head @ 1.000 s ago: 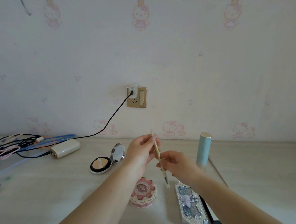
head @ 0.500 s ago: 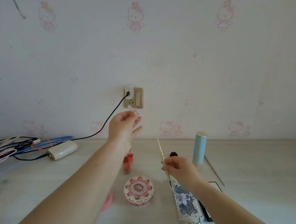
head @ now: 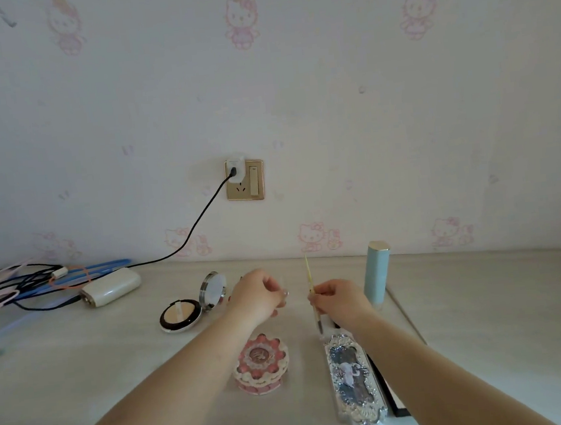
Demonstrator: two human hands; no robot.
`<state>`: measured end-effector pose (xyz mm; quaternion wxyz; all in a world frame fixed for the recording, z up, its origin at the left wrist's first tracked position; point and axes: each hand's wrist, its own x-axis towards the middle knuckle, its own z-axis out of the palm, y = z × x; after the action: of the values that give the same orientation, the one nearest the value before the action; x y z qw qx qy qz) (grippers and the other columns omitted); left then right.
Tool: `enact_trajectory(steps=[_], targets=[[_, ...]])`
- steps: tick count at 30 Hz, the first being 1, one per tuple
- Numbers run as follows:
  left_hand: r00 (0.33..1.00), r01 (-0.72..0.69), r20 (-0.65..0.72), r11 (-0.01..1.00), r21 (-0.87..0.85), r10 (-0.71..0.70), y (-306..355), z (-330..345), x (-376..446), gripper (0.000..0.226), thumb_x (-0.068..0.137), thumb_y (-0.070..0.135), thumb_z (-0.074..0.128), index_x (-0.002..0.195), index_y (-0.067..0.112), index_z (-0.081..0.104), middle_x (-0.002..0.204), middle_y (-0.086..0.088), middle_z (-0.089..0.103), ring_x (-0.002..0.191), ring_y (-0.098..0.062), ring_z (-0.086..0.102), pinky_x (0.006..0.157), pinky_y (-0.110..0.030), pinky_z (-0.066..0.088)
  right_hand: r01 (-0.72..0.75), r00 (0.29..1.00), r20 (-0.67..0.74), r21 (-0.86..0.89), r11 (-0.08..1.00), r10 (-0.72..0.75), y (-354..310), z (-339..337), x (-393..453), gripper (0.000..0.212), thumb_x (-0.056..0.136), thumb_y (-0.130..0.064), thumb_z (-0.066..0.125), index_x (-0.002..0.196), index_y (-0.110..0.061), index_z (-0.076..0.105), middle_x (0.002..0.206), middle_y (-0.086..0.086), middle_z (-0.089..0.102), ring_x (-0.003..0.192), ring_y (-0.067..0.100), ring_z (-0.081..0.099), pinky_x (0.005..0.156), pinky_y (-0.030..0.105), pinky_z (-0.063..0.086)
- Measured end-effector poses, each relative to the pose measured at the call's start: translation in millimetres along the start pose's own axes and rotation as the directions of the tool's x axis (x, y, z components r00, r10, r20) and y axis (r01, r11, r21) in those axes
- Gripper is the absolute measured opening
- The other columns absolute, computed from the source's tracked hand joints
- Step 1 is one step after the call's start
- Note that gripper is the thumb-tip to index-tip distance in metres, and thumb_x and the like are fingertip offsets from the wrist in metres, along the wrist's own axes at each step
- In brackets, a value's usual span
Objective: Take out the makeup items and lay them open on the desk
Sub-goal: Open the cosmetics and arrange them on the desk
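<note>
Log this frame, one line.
right hand: pinches thin pencil upright | left hand: curled, contents unclear | compact: open on desk

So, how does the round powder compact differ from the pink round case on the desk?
The powder compact lies open, its mirrored lid raised, and beige powder shows; the pink round case is closed. The compact is flat, black-rimmed and plain; the pink case is taller, with scalloped, cake-like decoration. The compact lies nearer the wall, left of the left hand; the pink case lies nearer the person. Both are round and rest on the desk.
</note>
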<state>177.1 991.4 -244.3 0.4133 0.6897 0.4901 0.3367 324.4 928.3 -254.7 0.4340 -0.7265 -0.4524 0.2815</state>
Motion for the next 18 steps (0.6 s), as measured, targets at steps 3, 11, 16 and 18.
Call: enact_trajectory(steps=[3, 11, 16, 18], targets=[[0.999, -0.008, 0.035, 0.99, 0.141, 0.003, -6, 11, 4, 0.02, 0.085, 0.018, 0.066, 0.074, 0.015, 0.05, 0.076, -0.002, 0.066, 0.081, -0.021, 0.072, 0.071, -0.038, 0.06, -0.001, 0.999, 0.041, -0.127, 0.992, 0.006, 1, 5, 8, 0.011, 0.085, -0.027, 0.064, 0.091, -0.019, 0.068, 0.068, -0.005, 0.063, 0.059, 0.01, 0.052, 0.054, 0.022, 0.04], [1.0, -0.009, 0.03, 0.847, 0.531, -0.008, -15, 26, 22, 0.019, 0.085, 0.031, 0.061, 0.076, 0.02, 0.048, 0.082, 0.002, 0.059, 0.078, -0.016, 0.054, 0.063, -0.026, 0.036, 0.0, 0.994, 0.099, -0.387, 0.922, 0.042, 1, 23, 25, 0.033, 0.083, -0.021, 0.056, 0.051, -0.018, 0.05, 0.05, -0.003, 0.044, 0.049, 0.012, 0.042, 0.045, 0.024, 0.029], [0.997, -0.054, 0.08, 0.74, 0.67, 0.0, -13, 32, 31, 0.015, 0.087, 0.027, 0.056, 0.091, 0.013, 0.053, 0.088, -0.003, 0.057, 0.082, -0.02, 0.054, 0.067, -0.028, 0.038, -0.019, 0.99, 0.112, -0.47, 0.883, 0.081, 3, 30, 35, 0.022, 0.086, -0.022, 0.056, 0.094, -0.007, 0.07, 0.075, 0.004, 0.06, 0.074, 0.022, 0.056, 0.063, 0.025, 0.042], [0.995, -0.058, 0.098, 0.715, 0.697, -0.016, -13, 34, 34, 0.02, 0.087, 0.027, 0.056, 0.098, 0.011, 0.057, 0.097, -0.007, 0.062, 0.09, -0.023, 0.058, 0.067, -0.028, 0.039, -0.026, 0.989, 0.112, -0.499, 0.866, 0.094, 6, 34, 37, 0.024, 0.086, -0.023, 0.054, 0.096, -0.005, 0.068, 0.08, 0.008, 0.063, 0.081, 0.026, 0.062, 0.066, 0.027, 0.046]])
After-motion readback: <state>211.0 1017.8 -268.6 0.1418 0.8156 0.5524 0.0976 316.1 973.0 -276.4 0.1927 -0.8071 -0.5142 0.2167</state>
